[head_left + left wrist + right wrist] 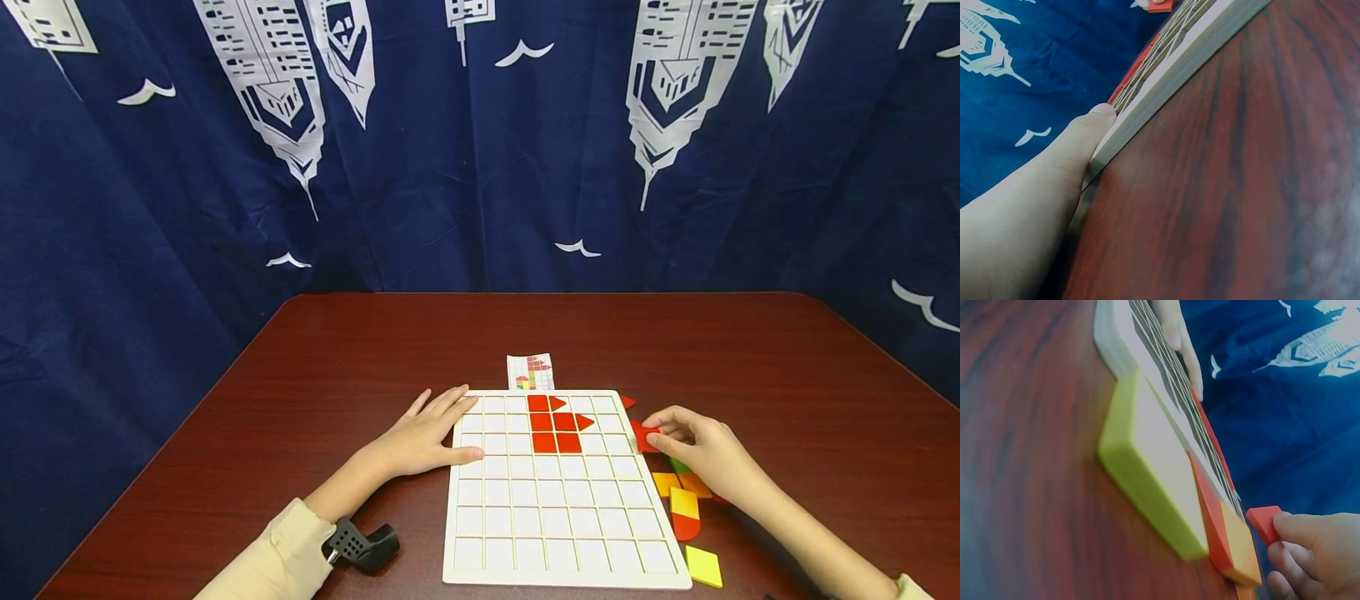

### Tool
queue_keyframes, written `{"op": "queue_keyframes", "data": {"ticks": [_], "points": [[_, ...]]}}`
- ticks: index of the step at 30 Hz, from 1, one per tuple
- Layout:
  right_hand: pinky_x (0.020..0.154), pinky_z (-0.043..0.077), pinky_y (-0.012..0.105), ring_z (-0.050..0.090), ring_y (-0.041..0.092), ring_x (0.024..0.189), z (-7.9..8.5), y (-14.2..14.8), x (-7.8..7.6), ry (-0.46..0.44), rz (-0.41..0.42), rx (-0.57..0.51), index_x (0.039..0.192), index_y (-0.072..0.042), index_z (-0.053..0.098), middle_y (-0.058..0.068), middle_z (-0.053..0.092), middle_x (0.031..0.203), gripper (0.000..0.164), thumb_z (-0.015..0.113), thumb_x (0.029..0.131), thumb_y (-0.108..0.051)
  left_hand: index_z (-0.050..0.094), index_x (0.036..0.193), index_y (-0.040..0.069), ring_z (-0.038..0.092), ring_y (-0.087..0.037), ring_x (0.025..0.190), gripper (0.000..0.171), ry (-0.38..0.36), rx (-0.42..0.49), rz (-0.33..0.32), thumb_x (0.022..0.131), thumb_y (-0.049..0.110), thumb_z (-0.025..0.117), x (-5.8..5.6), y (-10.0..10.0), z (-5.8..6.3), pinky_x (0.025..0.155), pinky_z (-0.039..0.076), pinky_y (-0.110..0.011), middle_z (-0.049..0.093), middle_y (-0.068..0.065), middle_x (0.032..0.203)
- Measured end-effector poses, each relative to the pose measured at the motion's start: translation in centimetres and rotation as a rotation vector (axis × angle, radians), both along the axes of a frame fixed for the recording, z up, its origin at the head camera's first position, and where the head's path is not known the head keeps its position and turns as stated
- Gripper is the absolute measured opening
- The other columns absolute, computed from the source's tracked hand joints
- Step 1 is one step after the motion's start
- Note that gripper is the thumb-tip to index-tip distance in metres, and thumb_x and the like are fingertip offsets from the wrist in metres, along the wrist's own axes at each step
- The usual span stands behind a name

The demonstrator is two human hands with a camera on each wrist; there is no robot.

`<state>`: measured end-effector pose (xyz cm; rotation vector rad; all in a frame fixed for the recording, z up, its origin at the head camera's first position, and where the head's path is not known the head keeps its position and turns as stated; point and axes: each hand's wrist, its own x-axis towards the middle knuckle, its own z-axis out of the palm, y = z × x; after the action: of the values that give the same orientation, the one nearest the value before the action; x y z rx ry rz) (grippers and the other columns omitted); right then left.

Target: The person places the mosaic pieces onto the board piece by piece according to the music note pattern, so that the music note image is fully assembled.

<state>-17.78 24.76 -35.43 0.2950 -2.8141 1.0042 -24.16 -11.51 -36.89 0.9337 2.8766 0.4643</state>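
A white grid board (480,521) lies on the table, with several red squares and two red triangles (585,422) in its upper rows. My left hand (427,433) rests on the board's upper left edge, fingers spread and thumb on the rim. In the left wrist view its thumb (1094,128) touches the board's side. Just off the right edge, my right hand (701,446) pinches a red tile (643,437) between thumb and fingers. The right wrist view shows this red tile (1264,523) raised above the other pieces; its full outline is partly hidden by the fingers.
Along the board's right side lie a yellow square (703,567), a yellow and red rounded piece (684,512), orange and green pieces partly under the right hand, and a red triangle (628,402). A small printed pattern card (517,371) sits behind the board. A blue curtain hangs beyond.
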Motion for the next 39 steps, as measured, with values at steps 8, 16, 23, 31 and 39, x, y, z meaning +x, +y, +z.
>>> {"op": "queue_keyframes", "data": {"ticks": [8,16,23,31,39], "points": [[0.052,0.04,0.019,0.05,0.003,0.063,0.0,-2.1,-0.3,-0.087,0.057,-0.119,0.1,-0.008,0.062,0.003,0.063,0.081,0.021,0.061,0.087,-0.024,0.021,0.146,0.024,0.012,-0.012,0.141,0.083,-0.002,0.0,0.005,0.08,0.07,0.044,0.0,-0.1,0.0,0.114,0.0,-0.045,0.014,0.002,0.154],[0.055,0.043,0.019,0.052,0.002,0.064,-0.2,-3.5,-1.1,-0.051,0.081,-0.12,0.098,-0.007,0.064,0.002,0.064,0.082,0.02,0.063,0.085,-0.022,0.021,0.146,0.023,0.012,-0.012,0.141,0.084,0.008,-0.01,0.004,0.08,0.07,0.043,-0.1,-0.1,-0.1,0.115,0.001,-0.045,0.013,0.003,0.154],[0.059,0.045,0.018,0.054,0.003,0.066,-0.3,-4.1,-1.9,-0.069,0.107,-0.118,0.098,-0.007,0.065,0.001,0.065,0.082,0.019,0.064,0.085,-0.02,0.02,0.146,0.025,0.012,-0.013,0.141,0.083,-0.007,-0.003,-0.005,0.08,0.071,0.042,-0.1,0.0,-0.2,0.114,0.0,-0.045,0.013,0.002,0.154],[0.06,0.045,0.018,0.054,0.003,0.066,-0.5,-4.6,-2.1,-0.08,0.131,-0.091,0.093,-0.01,0.065,-0.001,0.064,0.081,0.015,0.065,0.084,-0.021,0.021,0.146,0.025,0.012,-0.013,0.141,0.084,-0.004,-0.001,-0.003,0.079,0.071,0.042,-0.1,0.0,-0.1,0.114,0.0,-0.045,0.014,0.003,0.154],[0.061,0.045,0.017,0.051,0.001,0.069,-0.7,-4.6,-2.1,-0.022,0.137,-0.038,0.091,-0.015,0.068,-0.002,0.06,0.086,0.01,0.065,0.084,-0.02,0.021,0.146,0.025,0.013,-0.012,0.141,0.084,-0.002,-0.001,-0.001,0.079,0.072,0.042,-0.1,-0.1,-0.3,0.114,0.001,-0.045,0.014,0.003,0.153]]}}
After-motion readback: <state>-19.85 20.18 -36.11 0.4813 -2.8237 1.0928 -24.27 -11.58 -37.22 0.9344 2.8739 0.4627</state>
